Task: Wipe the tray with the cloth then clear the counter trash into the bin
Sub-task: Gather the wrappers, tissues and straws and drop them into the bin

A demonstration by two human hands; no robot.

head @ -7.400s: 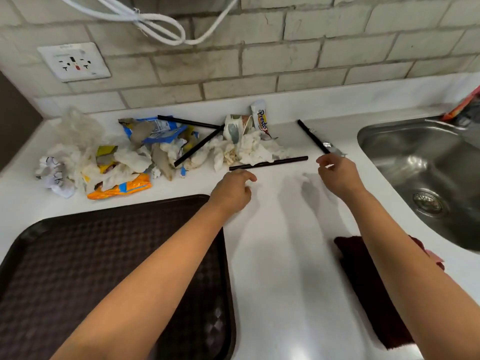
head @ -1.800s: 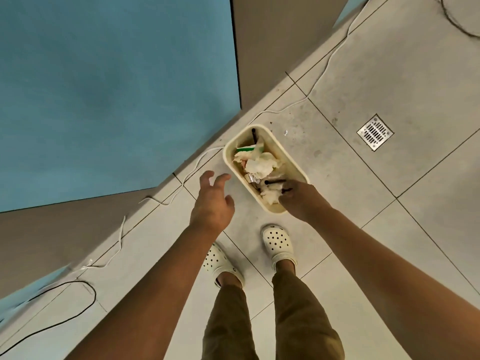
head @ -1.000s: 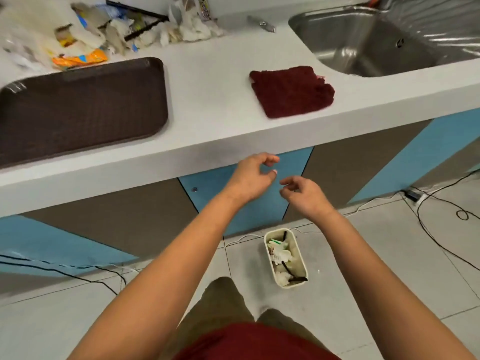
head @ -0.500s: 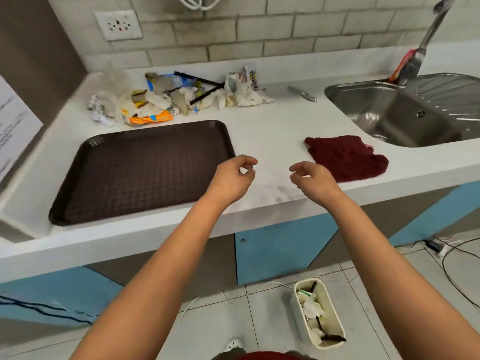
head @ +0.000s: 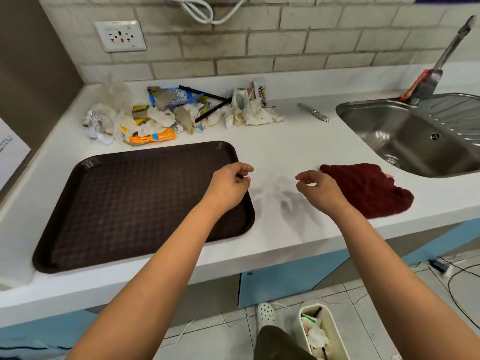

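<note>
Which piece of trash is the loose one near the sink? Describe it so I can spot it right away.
Start at the steel sink on the right of the white counter. Just left of its rim lies a thin silver wrapper. It lies alone, apart from the trash pile by the wall, which holds tissues, coloured packets and black straws.

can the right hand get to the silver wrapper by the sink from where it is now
Probably yes. The right hand hovers empty above the counter, and the wrapper lies in the open farther back, left of the sink. Only bare counter lies between; the cloth sits off to the side.
</note>
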